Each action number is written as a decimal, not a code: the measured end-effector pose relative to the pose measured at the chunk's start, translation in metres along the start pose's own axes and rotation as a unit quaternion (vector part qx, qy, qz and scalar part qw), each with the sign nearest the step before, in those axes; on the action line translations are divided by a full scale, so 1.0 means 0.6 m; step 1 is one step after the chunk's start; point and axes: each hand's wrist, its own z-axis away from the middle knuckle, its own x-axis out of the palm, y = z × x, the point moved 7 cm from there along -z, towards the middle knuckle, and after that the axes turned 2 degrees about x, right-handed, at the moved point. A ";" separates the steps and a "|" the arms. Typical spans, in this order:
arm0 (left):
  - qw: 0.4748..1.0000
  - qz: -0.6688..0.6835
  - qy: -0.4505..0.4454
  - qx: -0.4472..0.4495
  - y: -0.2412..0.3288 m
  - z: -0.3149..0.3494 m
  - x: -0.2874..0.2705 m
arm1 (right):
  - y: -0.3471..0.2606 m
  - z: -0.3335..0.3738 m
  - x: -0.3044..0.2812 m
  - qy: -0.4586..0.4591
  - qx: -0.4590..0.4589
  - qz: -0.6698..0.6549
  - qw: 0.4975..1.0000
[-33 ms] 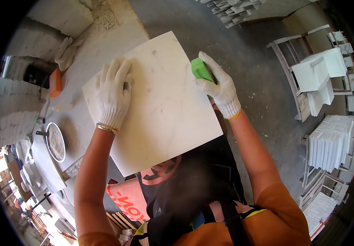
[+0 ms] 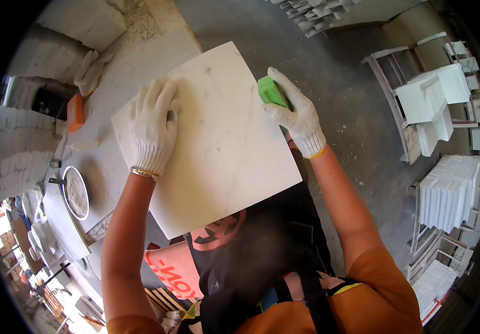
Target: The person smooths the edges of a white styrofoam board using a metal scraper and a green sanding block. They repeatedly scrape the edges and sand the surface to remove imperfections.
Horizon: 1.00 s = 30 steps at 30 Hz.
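Observation:
A square white marble tile (image 2: 223, 139) with faint grey veins lies in front of me, its near corner jutting out over my apron. My left hand (image 2: 153, 128), in a white knit glove, rests flat on the tile's left part with its fingers stretched. My right hand (image 2: 302, 119), gloved the same way, grips a green sanding block (image 2: 270, 92) between thumb and fingers. That block is held against the tile's right edge, near the far corner; its face toward the edge is partly hidden.
On the grey worktable (image 2: 106, 167) at left are a round dish (image 2: 76, 195) with a dark-handled tool across its rim, an orange block (image 2: 75, 113) and spare white gloves (image 2: 88, 72). White tile stacks (image 2: 448, 195) stand on racks at right, across the grey floor.
My right hand and the green sanding block have slid slightly farther away along the tile's right edge. The left hand and the tile look unmoved.

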 end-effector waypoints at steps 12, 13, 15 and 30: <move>0.999 0.041 -0.021 -0.025 -0.004 0.006 -0.006 | -0.011 0.108 -0.023 -0.044 -0.104 0.150 0.982; 0.998 0.048 -0.019 -0.023 -0.006 0.006 -0.007 | -0.024 0.061 -0.007 -0.034 -0.091 0.142 0.985; 0.998 0.055 -0.025 -0.016 0.000 -0.009 -0.005 | -0.034 -0.043 0.012 -0.014 -0.121 0.142 0.982; 0.996 0.077 -0.025 -0.030 -0.008 0.000 -0.004 | -0.017 0.013 -0.002 -0.045 -0.138 0.175 0.974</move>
